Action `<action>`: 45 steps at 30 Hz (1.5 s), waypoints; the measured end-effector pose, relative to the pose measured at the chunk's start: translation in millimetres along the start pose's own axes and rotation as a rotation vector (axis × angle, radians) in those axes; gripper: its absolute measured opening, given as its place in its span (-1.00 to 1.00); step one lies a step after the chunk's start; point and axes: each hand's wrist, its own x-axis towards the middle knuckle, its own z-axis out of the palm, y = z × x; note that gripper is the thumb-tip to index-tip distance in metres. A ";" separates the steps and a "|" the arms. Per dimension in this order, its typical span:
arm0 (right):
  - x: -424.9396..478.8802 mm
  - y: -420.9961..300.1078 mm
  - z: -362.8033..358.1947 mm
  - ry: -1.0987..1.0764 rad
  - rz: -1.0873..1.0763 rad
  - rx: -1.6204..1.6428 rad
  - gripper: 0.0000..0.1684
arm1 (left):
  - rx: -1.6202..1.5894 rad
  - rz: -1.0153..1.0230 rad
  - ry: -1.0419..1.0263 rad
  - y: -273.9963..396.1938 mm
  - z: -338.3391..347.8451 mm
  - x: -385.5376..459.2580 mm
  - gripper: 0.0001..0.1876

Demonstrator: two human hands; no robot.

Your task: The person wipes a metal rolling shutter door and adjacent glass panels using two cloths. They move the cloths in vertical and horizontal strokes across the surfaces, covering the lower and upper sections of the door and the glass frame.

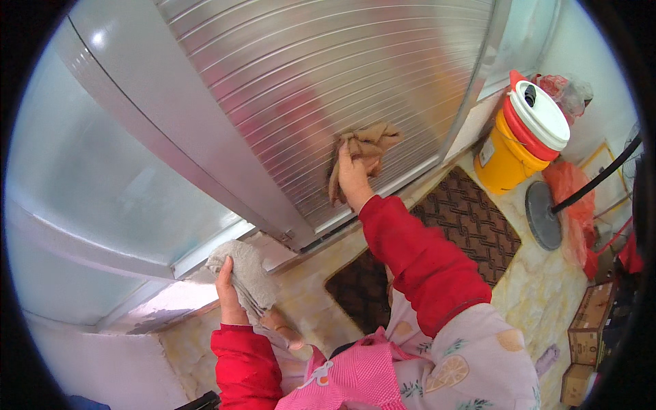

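My right hand (353, 171) grips a crumpled brown cloth (371, 141) against the lower part of a ribbed translucent door panel (307, 102) in a metal frame. My left hand (230, 297) holds a folded light grey cloth (248, 271) low down, near the bottom of the frosted side panel (133, 169). The thumb lies over the grey cloth and its folds hang below. Part of the left fingers is hidden behind that cloth. Both forearms are in red sleeves, above a pink apron (348, 379).
A brown patterned mat (461, 220) lies on the marbled floor by the door track. To the right stand a yellow bucket (505, 159) with a red one and white lid (546, 115) on top, a round black stand base (543, 215), an orange plastic bag (571, 195) and cardboard boxes (589, 318).
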 end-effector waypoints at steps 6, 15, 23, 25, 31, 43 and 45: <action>48.2 3.2 -50.4 0.487 -0.227 0.039 -0.08 | 0.009 -0.014 -0.010 -3.6 -7.0 3.0 -0.60; 50.3 -22.6 -60.0 0.652 -0.327 0.073 -0.09 | 0.013 -0.021 -0.036 -9.0 -8.5 12.1 -0.59; -37.5 -71.9 2.3 0.334 -0.633 -0.302 0.05 | -0.025 -0.051 -0.059 -4.0 -11.8 -1.7 -0.59; -54.5 -76.8 13.7 0.261 -0.698 -0.383 0.05 | -0.019 -0.040 -0.044 -2.0 -15.3 -3.7 -0.58; -71.1 -69.0 34.3 0.144 -0.813 -0.484 0.02 | -0.003 -0.035 -0.038 5.4 -5.3 -5.8 -0.59; 22.1 -23.2 -46.9 0.440 -0.809 -0.317 0.12 | 0.046 -0.030 0.023 -17.8 0.4 11.7 -0.58; 50.2 -12.5 -68.8 0.438 -0.719 -0.160 0.07 | 0.010 -0.044 0.024 -17.4 0.7 14.3 -0.61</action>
